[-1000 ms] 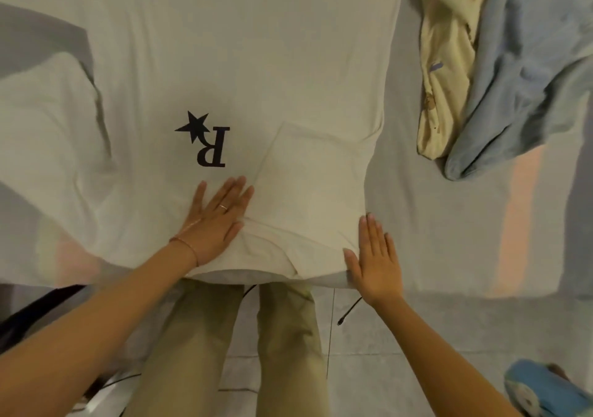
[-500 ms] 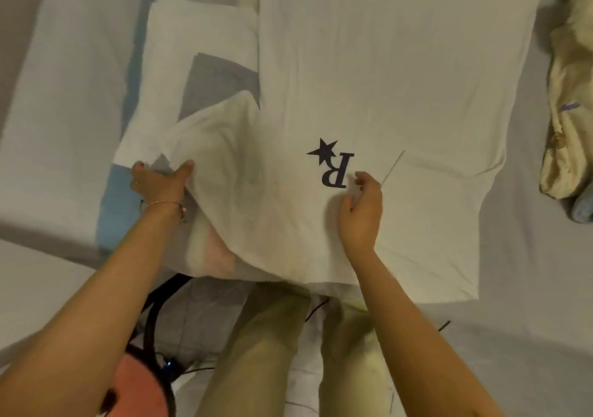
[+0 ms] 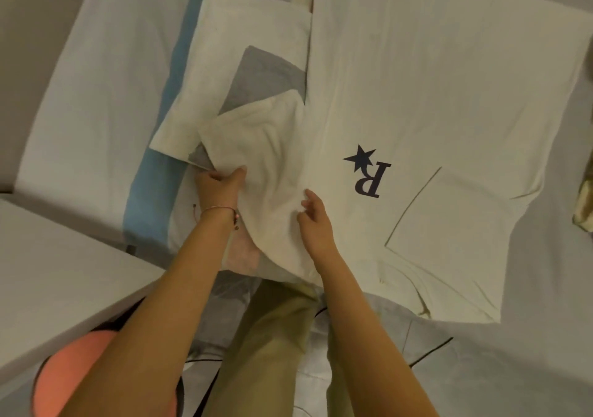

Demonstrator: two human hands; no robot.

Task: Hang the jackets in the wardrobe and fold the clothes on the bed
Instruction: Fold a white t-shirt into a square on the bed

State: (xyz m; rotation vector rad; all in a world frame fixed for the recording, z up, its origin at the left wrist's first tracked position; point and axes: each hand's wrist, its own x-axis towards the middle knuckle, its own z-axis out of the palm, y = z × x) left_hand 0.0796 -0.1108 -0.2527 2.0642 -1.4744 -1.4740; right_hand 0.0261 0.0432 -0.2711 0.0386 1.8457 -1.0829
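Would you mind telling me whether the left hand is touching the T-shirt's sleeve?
Touching. The head view shows the left hand gripping the sleeve of the white T-shirt, its thumb pressed over the fabric's edge.

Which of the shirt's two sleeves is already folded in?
The right sleeve, lying flat on the shirt beside the R print; the left sleeve is loose, gripped by the left hand.

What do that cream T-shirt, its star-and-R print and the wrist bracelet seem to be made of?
T-shirt: likely soft matte cotton knit; it drapes and creases gently where the left hand grips its sleeve. Print: flat dark ink, no sheen. Bracelet: thin pinkish cord or chain, too small to tell.
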